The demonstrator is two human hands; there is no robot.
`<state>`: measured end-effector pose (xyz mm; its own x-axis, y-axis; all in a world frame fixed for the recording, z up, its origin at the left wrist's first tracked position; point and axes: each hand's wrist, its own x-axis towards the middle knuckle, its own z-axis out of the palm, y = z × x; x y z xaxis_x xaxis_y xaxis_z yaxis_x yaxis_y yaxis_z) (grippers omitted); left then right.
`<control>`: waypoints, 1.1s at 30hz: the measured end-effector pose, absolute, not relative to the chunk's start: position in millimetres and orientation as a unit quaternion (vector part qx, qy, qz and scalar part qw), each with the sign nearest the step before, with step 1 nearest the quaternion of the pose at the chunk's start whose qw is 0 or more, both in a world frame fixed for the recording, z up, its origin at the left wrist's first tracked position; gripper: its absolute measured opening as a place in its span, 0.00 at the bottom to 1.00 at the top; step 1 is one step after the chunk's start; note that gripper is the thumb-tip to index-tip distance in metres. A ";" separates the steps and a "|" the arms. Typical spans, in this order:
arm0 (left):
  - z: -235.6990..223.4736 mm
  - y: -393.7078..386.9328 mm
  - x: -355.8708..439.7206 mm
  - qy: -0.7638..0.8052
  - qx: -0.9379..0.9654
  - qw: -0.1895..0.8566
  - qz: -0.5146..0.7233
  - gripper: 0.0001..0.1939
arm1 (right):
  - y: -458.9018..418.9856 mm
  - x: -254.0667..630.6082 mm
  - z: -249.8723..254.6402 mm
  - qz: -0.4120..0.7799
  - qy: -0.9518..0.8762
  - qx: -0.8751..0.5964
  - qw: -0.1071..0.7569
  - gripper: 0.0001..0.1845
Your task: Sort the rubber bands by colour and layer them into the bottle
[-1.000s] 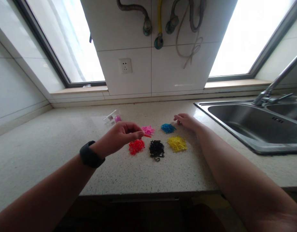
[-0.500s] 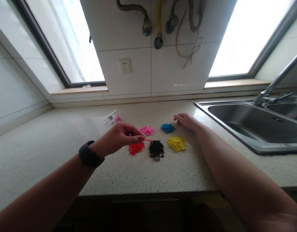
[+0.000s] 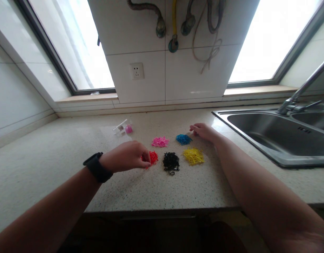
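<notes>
My left hand [image 3: 129, 157], with a dark band on its wrist, reaches over the pile of small red pieces [image 3: 153, 158]. Its thumb and forefinger are pinched together at the pile's left side; what lies between them is too small to make out. Beside the small blue pile [image 3: 183, 139], my right hand [image 3: 202, 131] rests low over the counter, fingers curled together and their tips partly hidden. Between the hands lie a black pile [image 3: 171, 161] of thin looped pieces, a yellow pile [image 3: 193, 156] and a pink pile [image 3: 160, 142].
A clear plastic box [image 3: 122, 128] with a round pink item [image 3: 128, 129] stands behind my left hand on the speckled counter [image 3: 132, 196]. To the right is a steel sink [image 3: 256, 135] with a faucet [image 3: 288, 105]. Pipes and a socket [image 3: 136, 71] are on the tiled wall.
My left hand has moved left and down from above the black pile to the red one. The thin red piece in its fingertips no longer shows. My right hand stays put.
</notes>
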<state>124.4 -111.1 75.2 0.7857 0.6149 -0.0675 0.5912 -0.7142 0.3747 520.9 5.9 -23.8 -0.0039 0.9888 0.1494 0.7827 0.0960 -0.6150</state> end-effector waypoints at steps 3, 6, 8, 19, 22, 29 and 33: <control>75.0 -113.5 125.9 0.326 0.930 0.167 0.021 0.10 | 5.2 520.7 -23.3 0.176 -0.685 -0.650 0.278 0.22; 75.4 -114.3 127.1 0.329 0.932 0.152 0.001 0.10 | 4.4 520.5 -22.7 0.175 -0.688 -0.648 0.277 0.22; 75.1 -113.9 127.1 0.332 0.932 0.144 -0.015 0.11 | 4.3 520.3 -22.5 0.173 -0.688 -0.648 0.276 0.22; 88.4 -97.7 105.4 0.354 0.923 0.149 0.030 0.14 | 3.9 519.8 -21.7 0.171 -0.687 -0.652 0.272 0.23; 88.9 -76.7 81.9 0.423 0.894 0.131 0.067 0.19 | 3.4 519.3 -21.0 0.170 -0.688 -0.652 0.270 0.23; 46.4 -23.4 6.9 0.582 0.783 0.102 0.192 0.21 | 2.6 517.4 -19.3 0.171 -0.689 -0.653 0.264 0.22; 23.5 -16.3 -20.8 0.609 0.749 0.177 0.189 0.22 | 1.4 516.8 -18.6 0.165 -0.688 -0.656 0.263 0.23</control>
